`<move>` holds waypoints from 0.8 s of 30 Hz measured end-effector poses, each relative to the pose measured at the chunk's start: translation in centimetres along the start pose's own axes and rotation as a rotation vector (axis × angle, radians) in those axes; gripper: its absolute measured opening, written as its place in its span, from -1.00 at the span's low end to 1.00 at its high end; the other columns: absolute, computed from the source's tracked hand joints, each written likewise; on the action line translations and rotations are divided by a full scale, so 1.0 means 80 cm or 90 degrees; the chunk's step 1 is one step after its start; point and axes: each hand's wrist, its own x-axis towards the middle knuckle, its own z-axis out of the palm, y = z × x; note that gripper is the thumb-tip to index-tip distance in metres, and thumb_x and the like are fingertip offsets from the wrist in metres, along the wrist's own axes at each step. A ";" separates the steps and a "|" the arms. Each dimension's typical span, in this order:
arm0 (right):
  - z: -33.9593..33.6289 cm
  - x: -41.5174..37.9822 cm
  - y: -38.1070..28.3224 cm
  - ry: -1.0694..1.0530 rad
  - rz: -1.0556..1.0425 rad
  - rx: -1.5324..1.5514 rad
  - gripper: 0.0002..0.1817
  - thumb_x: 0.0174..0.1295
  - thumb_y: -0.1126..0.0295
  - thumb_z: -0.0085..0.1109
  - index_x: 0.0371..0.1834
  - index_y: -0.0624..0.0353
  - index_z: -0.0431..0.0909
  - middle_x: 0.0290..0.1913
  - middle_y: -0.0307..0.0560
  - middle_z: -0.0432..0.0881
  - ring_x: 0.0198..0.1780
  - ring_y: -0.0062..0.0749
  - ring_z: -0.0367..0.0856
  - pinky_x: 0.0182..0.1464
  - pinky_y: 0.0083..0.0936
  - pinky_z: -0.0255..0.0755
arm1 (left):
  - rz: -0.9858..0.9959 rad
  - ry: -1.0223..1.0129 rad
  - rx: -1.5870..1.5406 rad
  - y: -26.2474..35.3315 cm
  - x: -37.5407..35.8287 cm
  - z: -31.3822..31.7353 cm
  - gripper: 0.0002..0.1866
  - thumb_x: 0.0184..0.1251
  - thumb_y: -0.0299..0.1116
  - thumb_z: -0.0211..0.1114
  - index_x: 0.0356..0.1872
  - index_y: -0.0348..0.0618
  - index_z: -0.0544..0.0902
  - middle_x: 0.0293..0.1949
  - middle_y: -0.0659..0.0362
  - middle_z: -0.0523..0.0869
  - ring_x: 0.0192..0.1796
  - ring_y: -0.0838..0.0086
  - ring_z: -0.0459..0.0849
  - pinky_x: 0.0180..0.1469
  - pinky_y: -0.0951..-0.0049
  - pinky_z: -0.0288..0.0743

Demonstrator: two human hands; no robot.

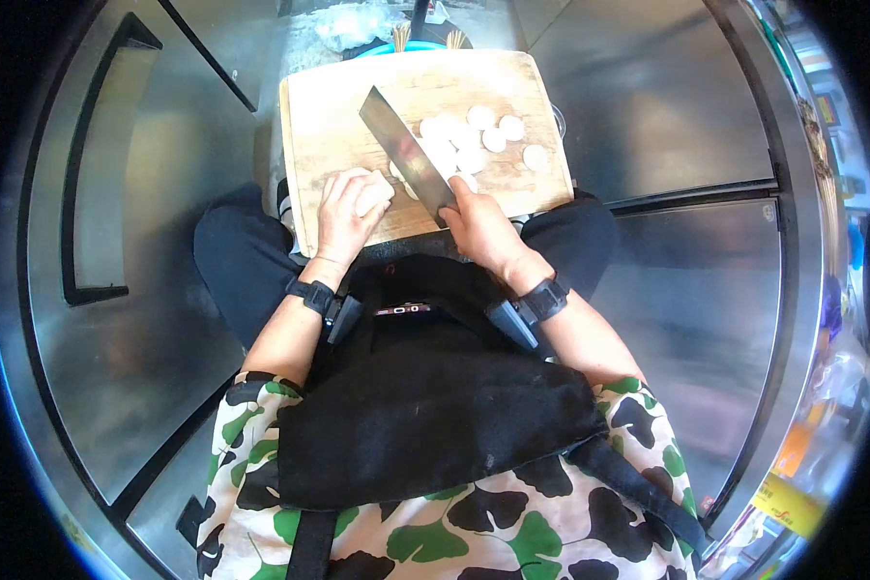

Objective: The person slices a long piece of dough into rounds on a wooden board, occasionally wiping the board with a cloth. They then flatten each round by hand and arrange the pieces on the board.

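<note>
A wooden cutting board (333, 111) lies across in front of my knees. At its near left part, my left hand (343, 217) has its fingers curled over a pale, rounded chunk of white vegetable (373, 196), whose exact kind I cannot tell. My right hand (483, 227) is wrapped round the handle of a cleaver (406, 153). The broad blade slants away to the upper left, just right of the chunk. Several round white slices (469, 159) are spread over the board to the right of the blade, some overlapping and partly hidden by it.
Steel cabinet doors (648, 97) stand close on my right, and another steel door (164, 222) with a long black handle is on my left. Beyond the board, a blue rim (411, 46) and a crumpled plastic bag (348, 24) show. Packaged goods (788, 503) line the far right.
</note>
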 end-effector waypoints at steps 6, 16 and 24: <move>0.000 -0.032 -0.021 0.004 0.012 -0.046 -0.70 0.32 0.47 0.10 0.05 0.30 0.30 -0.39 0.39 0.62 -0.24 0.33 0.63 -0.21 0.07 0.48 | -0.022 0.016 -0.070 -0.001 -0.005 0.001 -0.66 0.03 -0.39 0.49 -0.11 -0.12 0.68 -0.01 0.10 0.67 0.07 0.12 0.58 0.15 0.21 0.49; 0.002 -0.042 -0.037 -0.073 0.032 -0.124 -0.79 0.33 0.49 0.06 -0.05 0.24 0.28 -0.41 0.29 0.66 -0.29 0.24 0.67 -0.26 0.05 0.53 | -0.018 0.023 -0.073 -0.006 -0.005 0.010 -0.65 0.05 -0.45 0.46 -0.08 -0.14 0.64 0.01 0.08 0.66 0.10 0.10 0.56 0.18 0.20 0.45; 0.006 -0.012 -0.044 -0.168 0.081 -0.144 -0.78 0.32 0.52 0.03 -0.04 0.27 0.27 -0.43 0.31 0.65 -0.30 0.27 0.67 -0.25 0.06 0.53 | -0.033 0.008 -0.075 -0.006 -0.003 0.012 -0.68 0.07 -0.50 0.43 -0.12 -0.19 0.58 -0.04 0.07 0.63 0.07 0.10 0.55 0.16 0.20 0.43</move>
